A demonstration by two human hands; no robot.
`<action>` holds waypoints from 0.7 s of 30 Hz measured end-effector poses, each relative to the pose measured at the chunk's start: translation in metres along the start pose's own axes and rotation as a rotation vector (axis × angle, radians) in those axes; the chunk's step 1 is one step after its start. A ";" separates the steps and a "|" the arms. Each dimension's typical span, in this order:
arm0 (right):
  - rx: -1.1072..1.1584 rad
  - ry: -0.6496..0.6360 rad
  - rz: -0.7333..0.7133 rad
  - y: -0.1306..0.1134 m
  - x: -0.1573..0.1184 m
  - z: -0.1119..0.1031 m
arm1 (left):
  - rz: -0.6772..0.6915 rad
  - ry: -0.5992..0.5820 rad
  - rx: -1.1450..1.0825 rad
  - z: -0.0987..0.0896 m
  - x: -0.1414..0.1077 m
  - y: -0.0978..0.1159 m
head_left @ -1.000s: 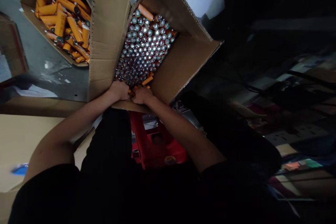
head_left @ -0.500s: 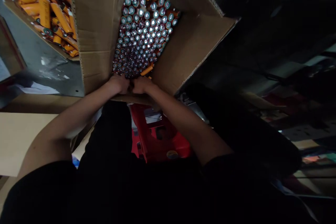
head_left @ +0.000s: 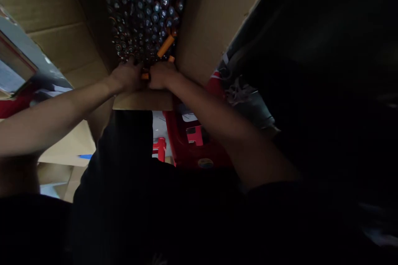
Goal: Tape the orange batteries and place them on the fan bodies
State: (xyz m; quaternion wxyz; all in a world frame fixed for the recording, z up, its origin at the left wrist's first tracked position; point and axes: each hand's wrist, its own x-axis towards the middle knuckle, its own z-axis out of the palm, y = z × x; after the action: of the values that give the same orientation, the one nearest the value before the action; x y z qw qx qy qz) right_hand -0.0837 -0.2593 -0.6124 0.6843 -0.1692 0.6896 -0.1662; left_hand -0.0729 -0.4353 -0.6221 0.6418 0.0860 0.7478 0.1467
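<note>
An open cardboard box (head_left: 214, 16) holds many battery cells (head_left: 152, 2) standing on end, their shiny round ends up. At its near end, my left hand (head_left: 127, 75) and my right hand (head_left: 163, 75) are low inside, close together with fingers curled. A short stretch of an orange battery (head_left: 145, 76) shows between them and seems to touch the fingers of both; the rest is hidden. Just beyond my right hand, a loose orange cell (head_left: 166, 46) lies tilted on top of the standing ones. Most fingertips are in shadow.
The box's near wall (head_left: 143, 101) is just below my wrists. Under it stands a red plastic stool (head_left: 183, 149). Another cardboard piece (head_left: 70, 149) is at the lower left, and the right side is very dark.
My view has tipped down and closer, so the second box of orange cells has left the picture. My hands stay at the box's near end; an orange battery now shows between them.
</note>
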 end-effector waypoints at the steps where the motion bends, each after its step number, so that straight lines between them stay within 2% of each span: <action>1: 0.014 0.033 -0.016 0.000 -0.001 0.002 | -0.020 -0.027 0.052 -0.004 -0.005 0.008; 3: 0.032 0.078 -0.047 0.000 -0.001 0.003 | -0.055 -0.062 0.123 -0.012 -0.013 0.021; 6: 0.026 0.045 -0.071 0.001 0.004 0.001 | -0.094 -0.080 0.118 -0.018 -0.016 0.031; 11: -0.006 0.067 -0.075 0.005 0.014 -0.002 | -0.057 -0.026 0.088 -0.010 -0.009 0.017; 14: -0.010 -0.064 -0.100 0.004 0.016 -0.008 | 0.018 -0.057 0.106 -0.010 -0.003 0.007; 16: -0.012 -0.162 -0.067 0.001 0.016 -0.014 | 0.039 -0.091 0.114 -0.013 -0.004 0.008; 18: -0.015 -0.191 -0.034 -0.002 0.015 -0.017 | 0.043 -0.086 0.120 -0.018 -0.011 0.014; 21: -0.047 -0.275 -0.071 -0.001 0.018 -0.021 | 0.027 -0.021 0.111 -0.028 -0.034 0.024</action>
State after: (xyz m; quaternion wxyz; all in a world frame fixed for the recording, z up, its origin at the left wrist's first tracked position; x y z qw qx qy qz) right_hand -0.1044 -0.2682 -0.6277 0.7618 -0.2308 0.5866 -0.1494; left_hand -0.0965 -0.4266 -0.5789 0.6416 0.1331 0.7469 0.1126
